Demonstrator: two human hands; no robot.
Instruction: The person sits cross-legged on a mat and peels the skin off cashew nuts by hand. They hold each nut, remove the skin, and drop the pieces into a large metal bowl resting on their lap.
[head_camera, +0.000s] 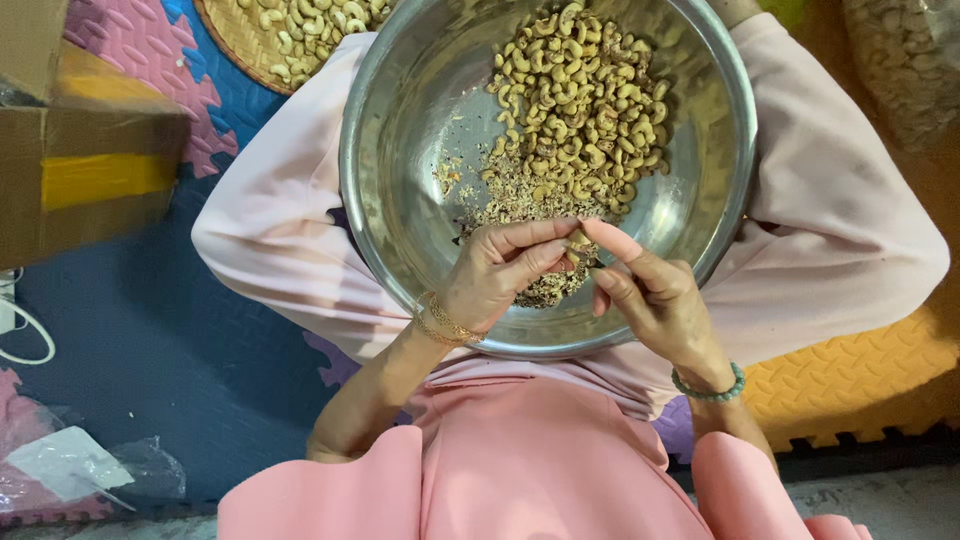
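We saw both hands meet over the near side of a large round stainless-steel bowl (400, 150) that rested in the lap of the seated person, on pale pink trousers (270, 230). The left hand (495, 275), with thin gold bangles (445, 325) at the wrist, and the right hand (655, 300), with a green bead bracelet (708, 388), were drawn together, their fingertips pinched on one small pale cashew nut (578, 240). That nut sat directly between the two sets of fingertips, equally near to each; it was too small for us to tell how its long axis ran. Beyond the hands, toward the far side of the bowl, lay the heap of pale curved cashew nuts (585, 100), and just under the fingers a patch of brownish skin flakes (520, 200). A woven basket of more cashews (300, 30) stood past the bowl's far left rim, on coloured foam floor mats (150, 330). A cardboard box (80, 150) sat at the left.
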